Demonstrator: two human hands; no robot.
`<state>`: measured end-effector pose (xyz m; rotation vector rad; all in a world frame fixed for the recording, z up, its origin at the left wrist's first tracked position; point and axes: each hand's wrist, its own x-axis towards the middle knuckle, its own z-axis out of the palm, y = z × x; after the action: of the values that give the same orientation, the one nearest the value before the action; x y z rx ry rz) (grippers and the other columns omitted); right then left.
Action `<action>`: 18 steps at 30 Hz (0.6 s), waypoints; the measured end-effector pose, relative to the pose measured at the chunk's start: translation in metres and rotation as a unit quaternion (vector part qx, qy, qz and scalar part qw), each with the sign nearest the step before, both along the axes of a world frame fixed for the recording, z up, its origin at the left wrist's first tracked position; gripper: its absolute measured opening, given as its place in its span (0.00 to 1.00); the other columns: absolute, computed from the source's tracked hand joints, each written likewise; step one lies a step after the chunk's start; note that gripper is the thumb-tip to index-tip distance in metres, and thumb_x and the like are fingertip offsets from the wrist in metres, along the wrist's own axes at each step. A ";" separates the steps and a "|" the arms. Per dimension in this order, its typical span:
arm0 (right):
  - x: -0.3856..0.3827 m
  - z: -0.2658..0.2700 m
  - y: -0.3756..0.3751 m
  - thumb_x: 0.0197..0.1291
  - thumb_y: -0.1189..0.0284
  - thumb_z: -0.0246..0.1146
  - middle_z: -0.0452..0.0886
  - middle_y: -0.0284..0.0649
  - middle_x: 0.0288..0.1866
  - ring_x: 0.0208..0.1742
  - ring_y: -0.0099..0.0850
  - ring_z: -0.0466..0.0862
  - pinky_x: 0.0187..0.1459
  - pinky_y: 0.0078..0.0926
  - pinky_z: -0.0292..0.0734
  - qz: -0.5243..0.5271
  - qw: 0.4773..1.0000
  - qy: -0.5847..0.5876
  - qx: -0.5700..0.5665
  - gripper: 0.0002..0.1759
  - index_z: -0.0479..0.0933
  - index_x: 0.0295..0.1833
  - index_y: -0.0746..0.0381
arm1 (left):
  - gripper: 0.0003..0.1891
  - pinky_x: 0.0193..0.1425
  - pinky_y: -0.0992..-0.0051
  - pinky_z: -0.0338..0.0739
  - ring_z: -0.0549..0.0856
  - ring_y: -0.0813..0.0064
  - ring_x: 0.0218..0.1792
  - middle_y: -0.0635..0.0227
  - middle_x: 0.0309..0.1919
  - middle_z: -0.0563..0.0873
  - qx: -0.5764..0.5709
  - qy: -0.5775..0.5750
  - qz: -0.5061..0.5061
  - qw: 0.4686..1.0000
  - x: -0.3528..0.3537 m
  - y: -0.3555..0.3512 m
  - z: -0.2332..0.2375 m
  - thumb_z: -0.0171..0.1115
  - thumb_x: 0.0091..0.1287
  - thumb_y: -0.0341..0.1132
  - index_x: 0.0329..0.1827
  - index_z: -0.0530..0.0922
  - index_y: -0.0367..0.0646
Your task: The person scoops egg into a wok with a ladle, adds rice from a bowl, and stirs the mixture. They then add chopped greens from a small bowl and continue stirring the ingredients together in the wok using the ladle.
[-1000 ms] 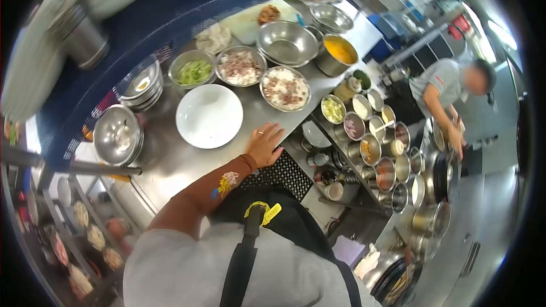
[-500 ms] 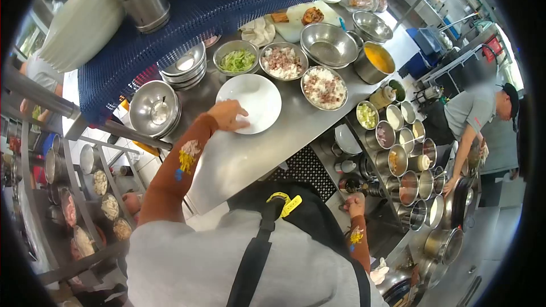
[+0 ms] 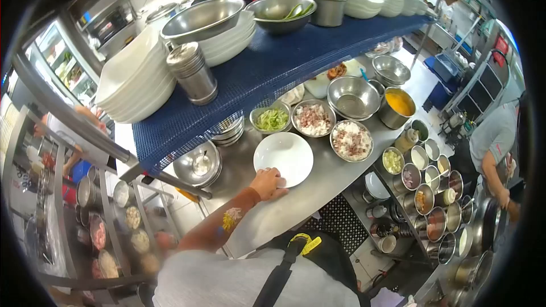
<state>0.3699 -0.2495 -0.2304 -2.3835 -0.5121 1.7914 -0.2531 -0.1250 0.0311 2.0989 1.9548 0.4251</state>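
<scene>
My left hand (image 3: 269, 184) is at the near left rim of a white plate (image 3: 287, 156) on the steel counter, with its fingers bent over the rim and closed on it. The plate looks bare. Right behind it stand a metal bowl of shredded green vegetable (image 3: 272, 118) and a bowl of white food with chopped pinkish pieces (image 3: 313, 118). A second bowl of the same mix (image 3: 351, 140) sits to the plate's right. My right hand is out of view.
A blue-matted shelf (image 3: 307, 45) above the counter holds stacked white dishes (image 3: 133, 79) and a metal shaker (image 3: 192, 74). Stacked steel bowls (image 3: 198, 162) stand left. A pot of orange liquid (image 3: 396, 108) and several ingredient tins (image 3: 424, 199) are right. Co-workers (image 3: 495, 142) stand nearby.
The view has tilted up and turned, showing more of the shelf and a person behind it. My left hand has shifted slightly at the plate's rim. My right hand has left the view.
</scene>
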 end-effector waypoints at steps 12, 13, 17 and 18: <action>-0.083 0.034 0.071 0.62 0.73 0.55 0.76 0.39 0.21 0.15 0.32 0.75 0.14 0.31 0.71 0.138 0.967 0.047 0.208 0.07 0.77 0.33 0.59 | 0.20 0.48 0.59 0.75 0.80 0.52 0.42 0.54 0.36 0.82 -0.039 -0.029 -0.114 0.992 -0.038 0.017 -0.016 0.69 0.54 0.51 0.31 0.82 0.40; -0.080 0.033 0.074 0.62 0.72 0.55 0.76 0.39 0.21 0.15 0.32 0.75 0.15 0.31 0.71 0.146 0.965 0.047 0.211 0.07 0.77 0.33 0.60 | 0.21 0.47 0.59 0.75 0.80 0.52 0.41 0.54 0.36 0.82 -0.068 0.009 -0.096 0.993 -0.037 0.018 -0.011 0.69 0.54 0.52 0.31 0.82 0.39; -0.058 0.024 0.083 0.63 0.72 0.54 0.77 0.40 0.21 0.16 0.33 0.77 0.15 0.31 0.72 0.174 0.958 0.066 0.219 0.08 0.76 0.34 0.61 | 0.24 0.43 0.58 0.79 0.84 0.51 0.36 0.53 0.31 0.84 -0.109 0.083 -0.047 0.989 -0.030 0.020 0.000 0.69 0.50 0.55 0.28 0.84 0.38; -0.055 0.028 0.085 0.64 0.71 0.54 0.77 0.40 0.21 0.16 0.33 0.77 0.15 0.31 0.72 0.175 0.957 0.067 0.224 0.08 0.76 0.35 0.61 | 0.25 0.42 0.58 0.80 0.85 0.51 0.35 0.52 0.29 0.85 -0.099 0.088 -0.043 0.990 -0.029 0.020 0.002 0.69 0.48 0.56 0.28 0.84 0.38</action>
<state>0.3144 -0.1644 -0.2023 -1.9375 -1.2347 1.7063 -0.2819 -0.1052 0.0326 2.1437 1.8987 0.0274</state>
